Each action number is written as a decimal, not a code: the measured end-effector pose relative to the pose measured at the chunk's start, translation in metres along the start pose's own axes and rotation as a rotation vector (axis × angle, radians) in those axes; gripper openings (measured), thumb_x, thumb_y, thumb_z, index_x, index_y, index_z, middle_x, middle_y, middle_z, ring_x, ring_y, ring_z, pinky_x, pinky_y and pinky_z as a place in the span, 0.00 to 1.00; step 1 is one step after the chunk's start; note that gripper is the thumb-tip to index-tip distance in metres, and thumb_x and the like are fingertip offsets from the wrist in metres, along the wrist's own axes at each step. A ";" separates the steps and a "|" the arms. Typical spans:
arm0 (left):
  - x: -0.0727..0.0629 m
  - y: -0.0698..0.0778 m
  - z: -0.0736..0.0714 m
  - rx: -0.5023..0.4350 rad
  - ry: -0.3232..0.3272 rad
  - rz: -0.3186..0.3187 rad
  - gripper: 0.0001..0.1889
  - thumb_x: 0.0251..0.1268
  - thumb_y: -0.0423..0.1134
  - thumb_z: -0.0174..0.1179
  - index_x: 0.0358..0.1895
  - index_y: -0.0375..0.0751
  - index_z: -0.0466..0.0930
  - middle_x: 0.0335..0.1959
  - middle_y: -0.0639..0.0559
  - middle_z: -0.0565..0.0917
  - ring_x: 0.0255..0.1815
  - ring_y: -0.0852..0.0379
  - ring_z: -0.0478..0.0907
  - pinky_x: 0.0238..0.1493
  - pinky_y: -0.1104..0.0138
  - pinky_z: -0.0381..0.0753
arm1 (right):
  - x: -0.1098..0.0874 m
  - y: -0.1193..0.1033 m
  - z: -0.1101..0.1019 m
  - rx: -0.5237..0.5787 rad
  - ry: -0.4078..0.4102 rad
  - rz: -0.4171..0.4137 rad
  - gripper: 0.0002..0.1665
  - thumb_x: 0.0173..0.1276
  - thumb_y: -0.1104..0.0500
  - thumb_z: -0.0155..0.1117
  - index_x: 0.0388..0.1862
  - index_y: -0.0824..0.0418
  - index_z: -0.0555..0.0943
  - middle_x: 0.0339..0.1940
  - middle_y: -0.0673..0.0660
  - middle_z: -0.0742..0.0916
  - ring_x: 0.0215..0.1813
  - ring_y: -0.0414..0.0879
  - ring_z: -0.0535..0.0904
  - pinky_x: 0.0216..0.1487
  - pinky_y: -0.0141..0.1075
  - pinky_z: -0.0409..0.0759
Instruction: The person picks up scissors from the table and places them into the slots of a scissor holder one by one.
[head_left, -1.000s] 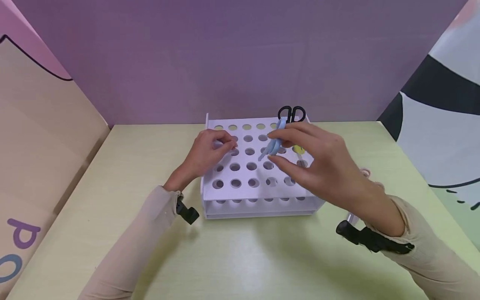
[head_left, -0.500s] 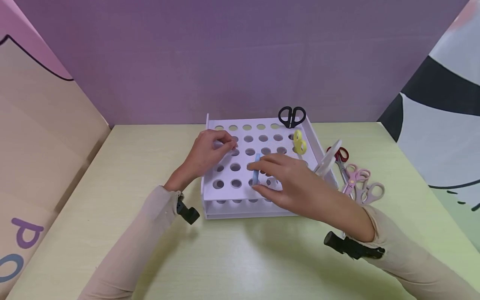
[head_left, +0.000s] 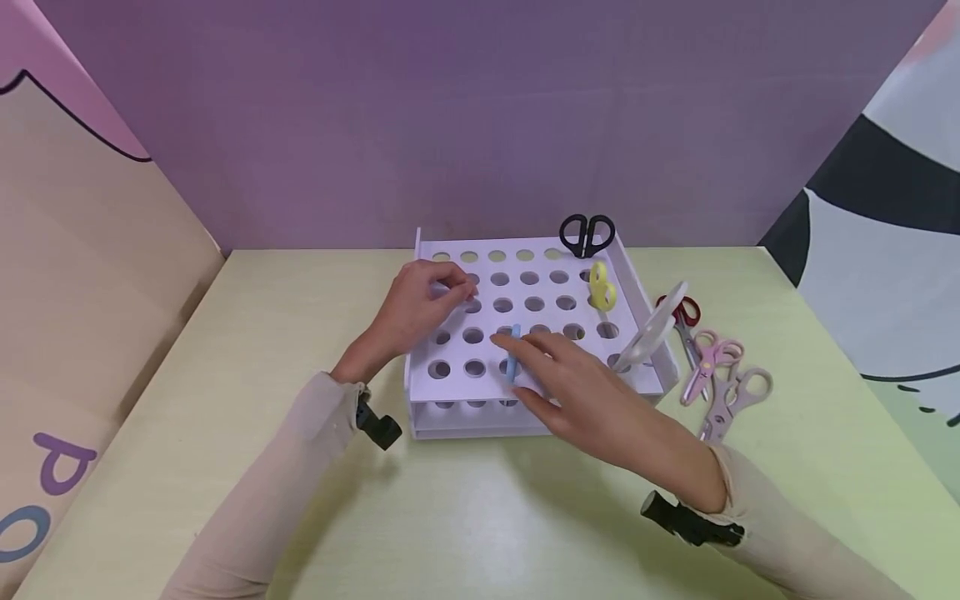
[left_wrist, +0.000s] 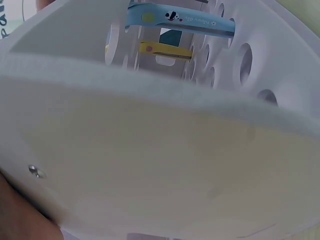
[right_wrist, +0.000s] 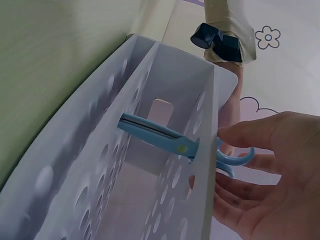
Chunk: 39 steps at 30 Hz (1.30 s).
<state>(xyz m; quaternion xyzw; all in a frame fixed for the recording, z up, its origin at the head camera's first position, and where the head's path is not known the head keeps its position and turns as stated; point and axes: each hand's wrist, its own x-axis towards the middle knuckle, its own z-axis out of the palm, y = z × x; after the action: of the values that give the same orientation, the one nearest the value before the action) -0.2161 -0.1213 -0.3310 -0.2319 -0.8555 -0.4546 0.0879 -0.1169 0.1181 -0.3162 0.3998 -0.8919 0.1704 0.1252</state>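
Observation:
A white rack with rows of round holes stands on the table. Blue scissors are upright in a front-row hole, handles up; in the right wrist view the closed blades of these blue scissors pass through both perforated layers. My right hand is around the handles, finger and thumb spread and apart from them. In the right wrist view, the right thumb tip is by the rack's top edge. My left hand grips the rack's left side, its curled fingertips over the top; its grip is partly hidden.
Black scissors, yellow scissors and white scissors stand in the rack's right part. On the table to the right lie red-handled scissors, pink scissors and lilac scissors. A purple wall rises behind.
My right hand has brought the blue scissors left and down into a front-row hole, then spread its fingers off the handles. My left hand has stayed on the rack.

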 end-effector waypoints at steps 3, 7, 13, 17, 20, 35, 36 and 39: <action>0.000 0.000 0.000 0.004 0.005 0.001 0.08 0.70 0.35 0.59 0.37 0.39 0.88 0.40 0.52 0.88 0.48 0.57 0.81 0.62 0.55 0.72 | -0.009 -0.001 -0.002 0.004 -0.001 0.014 0.40 0.64 0.61 0.71 0.74 0.54 0.67 0.54 0.59 0.81 0.47 0.49 0.79 0.47 0.42 0.81; -0.001 0.000 0.001 0.000 0.008 -0.004 0.08 0.70 0.35 0.59 0.37 0.39 0.88 0.40 0.52 0.88 0.48 0.57 0.81 0.62 0.55 0.72 | -0.023 -0.003 -0.003 0.019 -0.004 0.041 0.44 0.64 0.62 0.72 0.76 0.50 0.64 0.58 0.58 0.80 0.57 0.49 0.78 0.53 0.43 0.81; 0.000 0.002 0.002 -0.003 0.001 -0.015 0.08 0.70 0.36 0.60 0.37 0.40 0.88 0.41 0.52 0.88 0.49 0.56 0.80 0.63 0.55 0.71 | -0.042 -0.003 -0.007 0.014 0.047 0.042 0.43 0.62 0.62 0.72 0.75 0.52 0.66 0.62 0.54 0.78 0.62 0.47 0.75 0.58 0.44 0.78; -0.001 0.001 0.002 0.006 0.005 -0.023 0.08 0.70 0.36 0.60 0.37 0.40 0.88 0.41 0.53 0.88 0.49 0.57 0.80 0.62 0.55 0.71 | -0.049 0.000 -0.008 -0.008 0.086 0.033 0.39 0.60 0.63 0.73 0.71 0.55 0.71 0.61 0.53 0.79 0.61 0.48 0.75 0.57 0.44 0.79; -0.001 0.000 0.002 0.001 0.009 -0.023 0.08 0.70 0.36 0.59 0.36 0.40 0.88 0.40 0.53 0.88 0.49 0.57 0.80 0.61 0.55 0.72 | -0.055 0.004 -0.009 -0.022 0.108 0.018 0.34 0.59 0.64 0.73 0.65 0.57 0.75 0.59 0.55 0.80 0.59 0.49 0.77 0.56 0.45 0.80; -0.003 -0.002 0.002 -0.004 0.016 -0.022 0.08 0.70 0.36 0.58 0.35 0.41 0.87 0.40 0.54 0.87 0.49 0.57 0.79 0.61 0.55 0.70 | -0.093 0.028 -0.023 -0.007 0.323 0.055 0.26 0.79 0.43 0.47 0.44 0.60 0.85 0.45 0.52 0.85 0.49 0.47 0.79 0.57 0.20 0.67; -0.003 -0.001 0.002 -0.008 0.014 -0.023 0.08 0.70 0.36 0.58 0.35 0.41 0.87 0.40 0.54 0.87 0.49 0.57 0.79 0.61 0.55 0.70 | -0.095 0.029 -0.024 0.004 0.334 0.061 0.26 0.79 0.43 0.47 0.43 0.60 0.85 0.44 0.52 0.85 0.48 0.47 0.79 0.56 0.20 0.67; -0.003 -0.001 0.003 -0.012 0.012 -0.025 0.08 0.70 0.36 0.58 0.36 0.41 0.87 0.40 0.55 0.87 0.50 0.57 0.79 0.61 0.55 0.69 | -0.100 0.033 -0.024 0.042 0.371 0.065 0.25 0.78 0.43 0.49 0.41 0.60 0.86 0.42 0.52 0.86 0.47 0.43 0.79 0.56 0.17 0.67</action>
<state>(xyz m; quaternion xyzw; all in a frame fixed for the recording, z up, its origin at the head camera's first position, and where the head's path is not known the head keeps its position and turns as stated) -0.2136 -0.1205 -0.3348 -0.2191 -0.8551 -0.4620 0.0858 -0.0747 0.2160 -0.3370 0.3348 -0.8622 0.2639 0.2735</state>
